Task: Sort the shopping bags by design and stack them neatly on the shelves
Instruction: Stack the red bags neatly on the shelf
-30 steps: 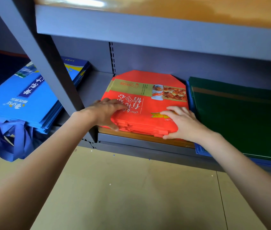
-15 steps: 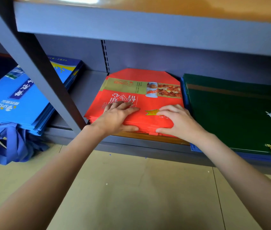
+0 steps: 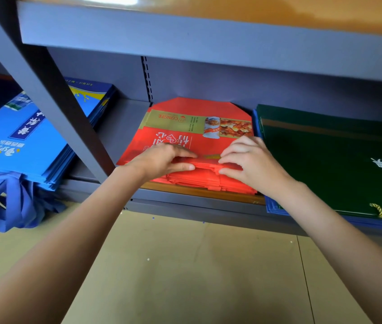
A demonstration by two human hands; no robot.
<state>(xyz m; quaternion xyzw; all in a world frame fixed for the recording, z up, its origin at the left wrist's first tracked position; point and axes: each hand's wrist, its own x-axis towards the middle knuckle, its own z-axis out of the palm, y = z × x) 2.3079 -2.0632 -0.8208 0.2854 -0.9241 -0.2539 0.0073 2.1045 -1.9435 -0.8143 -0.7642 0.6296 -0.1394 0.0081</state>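
The grey shelf (image 3: 208,202) carries three piles sorted by design: green bags (image 3: 339,164) at the right, blue bags (image 3: 21,146) at the left beyond the upright post, and the red bags (image 3: 185,127) between them, pushed to the back wall. The step in hand looks like squaring up the red pile. The left hand (image 3: 162,160) and right hand (image 3: 251,162) both pinch the pile's front edge, fingers on top, thumbs at the edge. Next, I judge, calls for tapping that ragged front edge flush without nudging the green bags just beside.
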